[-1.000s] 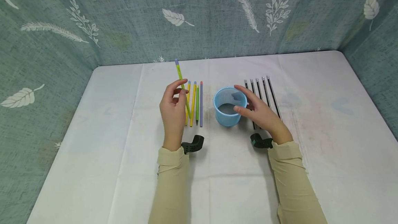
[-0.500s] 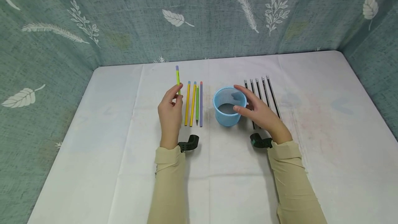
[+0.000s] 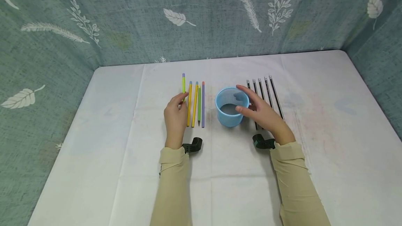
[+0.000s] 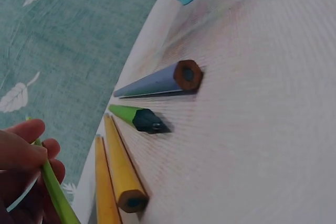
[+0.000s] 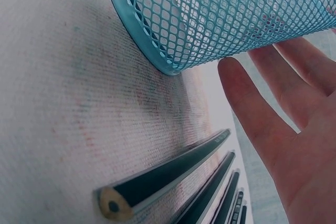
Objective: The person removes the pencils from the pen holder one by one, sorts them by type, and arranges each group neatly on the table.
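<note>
In the head view my left hand (image 3: 176,118) pinches a yellow-green pencil (image 3: 183,82) with a purple end, between thumb and fingers. The left wrist view shows the same pencil (image 4: 56,195) slanting down from the fingertips. Just right of that hand lie two yellow pencils (image 3: 194,109), a green one (image 3: 199,104) and a purple one (image 3: 203,105), side by side. A light-blue mesh pen cup (image 3: 230,119) stands upright at the middle. My right hand (image 3: 262,114) holds its right side, thumb at the near rim and fingers around the far side.
Several black pencils (image 3: 275,95) lie in a row right of the cup, partly hidden under the right hand; their near ends (image 5: 115,205) show in the right wrist view. A white cloth (image 3: 125,170) covers the table. Leaf-patterned green fabric (image 3: 201,16) hangs behind and at the sides.
My left hand has shifted left, then back right and slightly nearer, with the yellow-green pencil swinging from tilted over the yellow pencils to nearly parallel beside them. Right hand and cup stay put.
</note>
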`<state>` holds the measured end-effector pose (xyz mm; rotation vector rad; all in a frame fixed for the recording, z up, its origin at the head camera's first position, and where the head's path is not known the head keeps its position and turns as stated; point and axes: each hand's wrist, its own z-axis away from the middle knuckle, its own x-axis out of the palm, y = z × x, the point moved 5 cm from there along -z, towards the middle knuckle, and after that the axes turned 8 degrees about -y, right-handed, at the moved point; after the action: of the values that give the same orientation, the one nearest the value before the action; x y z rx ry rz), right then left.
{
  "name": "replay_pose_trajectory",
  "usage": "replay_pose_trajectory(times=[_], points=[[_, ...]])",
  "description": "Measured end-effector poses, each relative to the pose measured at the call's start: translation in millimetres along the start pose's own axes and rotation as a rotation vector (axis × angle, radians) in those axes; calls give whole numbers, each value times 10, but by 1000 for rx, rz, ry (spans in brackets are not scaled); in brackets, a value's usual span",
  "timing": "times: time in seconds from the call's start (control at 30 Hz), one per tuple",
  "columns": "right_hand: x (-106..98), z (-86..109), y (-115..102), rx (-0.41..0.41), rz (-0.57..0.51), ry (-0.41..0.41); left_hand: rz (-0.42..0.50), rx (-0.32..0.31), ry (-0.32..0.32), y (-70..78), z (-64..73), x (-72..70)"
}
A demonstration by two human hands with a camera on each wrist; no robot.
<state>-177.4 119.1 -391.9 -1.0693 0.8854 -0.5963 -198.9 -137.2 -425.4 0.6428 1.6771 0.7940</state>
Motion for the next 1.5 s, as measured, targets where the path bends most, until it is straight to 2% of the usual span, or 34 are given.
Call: replay_pose_trajectory(times=[0.23,0.37,0.53,0.7,1.0,1.17,1.33,1.5], points=[[5,5,-6,-11,-14,-9,0,-25,2,-38,10,15],[-5,10,11,-12,-22,-8,-45,-26,-48,-55,8,55],[-19,-44,146,-15,-40,-5,-110,-26,-113,-51,4,85],[-21,-132,280,-26,-28,-2,-147,-72,-157,-78,16,106],[9,-193,292,-62,2,0,-193,-99,-162,-146,28,128],[-1,-195,285,-55,-10,2,-165,-144,-164,-142,15,131],[-6,-181,295,-30,-18,-1,-179,-163,-197,-129,14,162],[-14,-159,322,-18,-15,6,-243,-141,-260,-102,28,218]])
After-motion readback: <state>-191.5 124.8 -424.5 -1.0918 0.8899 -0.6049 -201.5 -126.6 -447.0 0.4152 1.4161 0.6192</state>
